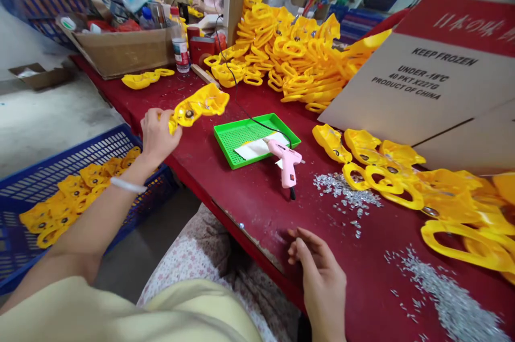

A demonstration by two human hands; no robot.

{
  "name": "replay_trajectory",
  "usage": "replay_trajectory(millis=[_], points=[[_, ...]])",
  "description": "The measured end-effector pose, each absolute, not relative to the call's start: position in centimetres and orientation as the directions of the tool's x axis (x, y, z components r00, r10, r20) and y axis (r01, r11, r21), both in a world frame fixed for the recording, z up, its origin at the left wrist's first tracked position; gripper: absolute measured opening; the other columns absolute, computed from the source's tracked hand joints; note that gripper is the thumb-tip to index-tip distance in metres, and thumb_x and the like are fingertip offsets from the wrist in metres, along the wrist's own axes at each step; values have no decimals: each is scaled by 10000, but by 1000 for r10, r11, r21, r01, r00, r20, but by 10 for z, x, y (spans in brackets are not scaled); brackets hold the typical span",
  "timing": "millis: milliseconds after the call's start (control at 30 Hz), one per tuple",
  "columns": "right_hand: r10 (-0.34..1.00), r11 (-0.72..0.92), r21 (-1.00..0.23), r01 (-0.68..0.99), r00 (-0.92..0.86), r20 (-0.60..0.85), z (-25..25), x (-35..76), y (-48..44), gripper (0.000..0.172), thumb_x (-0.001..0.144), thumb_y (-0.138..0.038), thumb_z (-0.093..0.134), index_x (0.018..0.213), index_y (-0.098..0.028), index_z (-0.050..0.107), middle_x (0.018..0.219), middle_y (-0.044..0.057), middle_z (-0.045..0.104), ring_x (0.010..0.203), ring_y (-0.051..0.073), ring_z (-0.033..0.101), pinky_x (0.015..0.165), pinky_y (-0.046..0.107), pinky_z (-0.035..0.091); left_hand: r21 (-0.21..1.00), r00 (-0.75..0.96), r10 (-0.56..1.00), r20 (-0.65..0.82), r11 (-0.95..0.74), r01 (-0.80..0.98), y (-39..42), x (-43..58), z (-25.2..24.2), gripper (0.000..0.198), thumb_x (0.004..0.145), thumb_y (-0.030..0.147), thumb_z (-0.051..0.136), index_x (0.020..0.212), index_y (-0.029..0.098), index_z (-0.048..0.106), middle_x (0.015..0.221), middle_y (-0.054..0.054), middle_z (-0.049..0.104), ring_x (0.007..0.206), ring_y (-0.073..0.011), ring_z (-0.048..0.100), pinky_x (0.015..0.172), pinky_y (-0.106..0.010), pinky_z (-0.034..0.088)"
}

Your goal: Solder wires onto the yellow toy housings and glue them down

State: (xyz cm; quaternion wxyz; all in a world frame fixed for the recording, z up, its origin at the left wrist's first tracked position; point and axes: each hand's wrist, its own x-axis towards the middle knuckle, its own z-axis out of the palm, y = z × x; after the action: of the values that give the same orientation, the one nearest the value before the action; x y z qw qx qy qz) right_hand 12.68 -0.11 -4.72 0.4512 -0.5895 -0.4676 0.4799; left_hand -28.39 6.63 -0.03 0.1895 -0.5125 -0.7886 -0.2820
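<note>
My left hand (pixel 157 135) is stretched out to the left over the table's edge, closed on a yellow plastic part (pixel 198 106) with a round metal piece in it. Below that hand stands a blue crate (pixel 32 181) holding several of the same yellow parts. My right hand (pixel 321 277) rests on the red table (pixel 257 208) near its front edge, fingers loosely curled and empty. A pink glue gun (pixel 286 162) lies just beyond it, leaning on a green tray (pixel 229 140).
Rows of yellow parts (pixel 402 181) lie at the right, and a big heap (pixel 298 57) sits at the back. Small silver pieces (pixel 346 194) are scattered on the table. A cardboard box flap (pixel 422 84) leans at right. Another person sits at the far end.
</note>
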Motion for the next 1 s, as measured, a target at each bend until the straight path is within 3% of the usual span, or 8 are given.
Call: replay_trajectory(millis=[100, 200, 300, 433, 567, 667, 867, 1000], points=[[988, -130, -982, 137, 102, -117, -48, 126, -1, 379, 745, -488, 712, 1003, -215, 666, 936, 79, 717, 629, 142, 601, 561, 297, 540, 265, -545, 679, 493, 479, 837, 112, -313, 2, 467, 817, 351, 527, 1199, 86, 574, 1226, -244, 495, 1184, -411, 440, 964, -548, 333], [988, -108, -984, 142, 129, -90, -48, 124, -2, 375, 743, -491, 711, 980, -204, 673, 887, 75, 719, 600, 140, 596, 560, 304, 545, 303, -582, 697, 419, 497, 813, 141, -326, -5, 485, 811, 322, 548, 1182, 10, 555, 1266, -301, 468, 1212, -443, 407, 967, -595, 299], [987, -90, -989, 117, 141, -73, -46, 120, -2, 360, 750, -494, 702, 952, -198, 667, 874, 78, 719, 591, 147, 599, 540, 311, 547, 345, -551, 732, 400, 437, 831, 145, -320, -11, 545, 795, 360, 610, 1177, -20, 528, 1302, -302, 457, 1236, -438, 379, 978, -638, 274], [993, -62, -995, 74, 106, -54, -44, 114, 0, 285, 793, -461, 668, 935, -213, 657, 848, 57, 711, 597, 141, 603, 527, 288, 537, 363, -417, 748, 517, 250, 898, 133, -290, -14, 638, 868, 493, 550, 1327, 65, 431, 1491, -176, 302, 1368, -395, 224, 1085, -652, 154], [996, -60, -997, 57, 75, -56, -44, 111, 3, 251, 811, -429, 645, 932, -210, 649, 843, 50, 711, 589, 129, 602, 504, 265, 520, 458, -278, 809, 518, 12, 889, 134, -251, -21, 575, 880, 445, 519, 1342, 107, 465, 1422, -142, 470, 1307, -313, 414, 1096, -505, 322], [997, -67, -997, 42, 41, -65, -40, 115, 10, 254, 801, -420, 639, 932, -202, 636, 856, 50, 718, 570, 119, 595, 487, 261, 517, 538, -270, 861, 430, -5, 843, 141, -227, -28, 539, 870, 430, 503, 1318, 129, 502, 1306, -119, 601, 1102, -255, 590, 988, -417, 458], [989, 12, -950, 311, 135, 57, -21, 158, 63, 339, 797, -446, 581, 997, -175, 617, 802, 41, 698, 596, 141, 608, 502, 273, 500, 586, -346, 852, 393, 58, 808, 136, -213, -32, 547, 823, 474, 536, 1287, 184, 539, 1310, -108, 611, 1113, -291, 611, 1012, -432, 460], [928, -35, -844, 535, 331, 172, -6, 196, 128, 293, 794, -334, 584, 1020, -158, 643, 930, 81, 702, 742, 171, 635, 761, 348, 512, 621, -414, 841, 350, 123, 774, 129, -210, -24, 575, 834, 541, 500, 1312, 222, 528, 1231, -83, 659, 1030, -290, 655, 988, -442, 487]])
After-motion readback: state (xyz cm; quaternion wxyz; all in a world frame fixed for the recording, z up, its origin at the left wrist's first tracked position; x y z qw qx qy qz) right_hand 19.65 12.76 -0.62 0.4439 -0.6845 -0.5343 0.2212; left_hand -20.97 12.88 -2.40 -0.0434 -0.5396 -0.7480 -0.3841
